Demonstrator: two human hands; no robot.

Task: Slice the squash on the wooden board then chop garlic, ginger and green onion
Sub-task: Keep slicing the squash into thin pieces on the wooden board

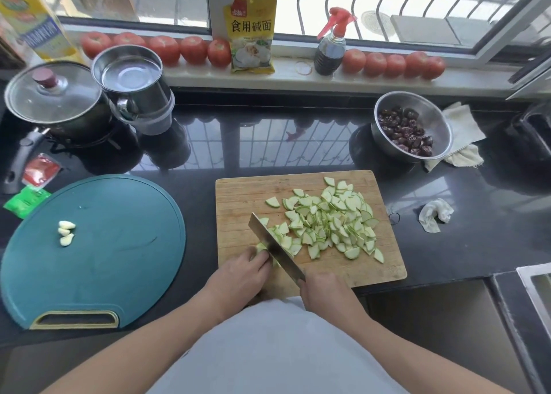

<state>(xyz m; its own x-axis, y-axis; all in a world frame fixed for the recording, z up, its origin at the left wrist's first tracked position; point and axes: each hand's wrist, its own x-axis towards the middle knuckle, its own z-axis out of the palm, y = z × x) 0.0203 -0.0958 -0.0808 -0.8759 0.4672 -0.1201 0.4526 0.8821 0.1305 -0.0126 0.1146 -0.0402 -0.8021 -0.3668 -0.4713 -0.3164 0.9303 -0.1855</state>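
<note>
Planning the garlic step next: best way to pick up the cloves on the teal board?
Pinch one garlic clove at a time across its narrow width, coming straight down from above. The three lie flat in a tight cluster on the teal board, so a side approach would nudge the neighbours. Start with the nearest, lowest one. The left hand, now holding the squash, is nearer than the right hand gripping the knife.

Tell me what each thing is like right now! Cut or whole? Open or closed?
Squash: mostly sliced, pile on wooden board.
Last squash piece: uncut, held by left hand.
Knife: gripped by right hand, blade on squash.
Garlic cloves: peeled, whole, on green board.
Pot: lid on.
Spray bottle: capped, upright.
</note>
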